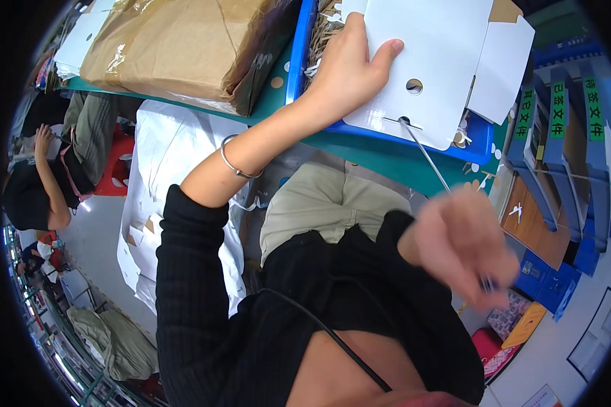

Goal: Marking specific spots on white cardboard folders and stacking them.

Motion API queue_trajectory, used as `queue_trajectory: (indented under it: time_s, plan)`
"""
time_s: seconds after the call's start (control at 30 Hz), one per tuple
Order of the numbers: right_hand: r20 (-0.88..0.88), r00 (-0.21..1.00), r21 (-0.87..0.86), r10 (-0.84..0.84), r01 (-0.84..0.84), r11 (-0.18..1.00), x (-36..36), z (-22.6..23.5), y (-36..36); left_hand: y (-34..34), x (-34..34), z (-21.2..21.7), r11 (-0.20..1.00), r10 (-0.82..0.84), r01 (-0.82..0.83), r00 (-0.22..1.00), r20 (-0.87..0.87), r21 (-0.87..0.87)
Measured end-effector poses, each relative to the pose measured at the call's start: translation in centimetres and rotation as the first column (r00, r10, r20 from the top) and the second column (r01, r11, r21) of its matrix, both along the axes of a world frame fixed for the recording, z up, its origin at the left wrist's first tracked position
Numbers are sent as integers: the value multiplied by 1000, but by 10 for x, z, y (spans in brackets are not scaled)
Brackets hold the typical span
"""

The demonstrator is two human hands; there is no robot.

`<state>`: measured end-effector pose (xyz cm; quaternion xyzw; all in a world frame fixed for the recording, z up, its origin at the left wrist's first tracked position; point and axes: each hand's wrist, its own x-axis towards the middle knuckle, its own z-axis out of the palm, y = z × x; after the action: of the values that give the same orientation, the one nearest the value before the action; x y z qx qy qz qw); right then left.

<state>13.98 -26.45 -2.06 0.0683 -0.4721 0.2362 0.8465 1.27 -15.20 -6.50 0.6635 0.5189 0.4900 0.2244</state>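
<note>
A white cardboard sheet (pixel 431 54), die-cut with a round hole and a small slit, lies over a blue plastic tray (pixel 295 64). My left hand (pixel 349 64) holds it by the left side, thumb on its top face; some fingertips are hidden. My right hand (pixel 465 241), smeared by motion, is closed around a thin metal rod-like tool (pixel 428 157). The rod's far end meets the slit near the sheet's lower edge. What shape its handle has, I cannot make out.
Paper scraps (pixel 460 136) lie in the tray and on the green table (pixel 387 161). A taped brown paper package (pixel 170 51) sits at left, above a white sack (pixel 176 146). Blue file holders (pixel 563 136) stand at right. Another person (pixel 47 163) sits at far left.
</note>
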Motion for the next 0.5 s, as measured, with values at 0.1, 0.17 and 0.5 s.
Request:
queue_trajectory:
  time_s: [0.1,0.17,0.5]
  plan:
    - [58,993,37,-107,105,994,25,36,-33,-3,1,-1,999,-38,40,996,78,-30]
    - [-15,994,-1,-106,106,994,32,42,-37,-4,0,0,996,-68,77,986,155,-50]
    - [262,826,-417,-499,563,713,79,36,-45,-12,-1,23,963,-221,254,554,802,90]
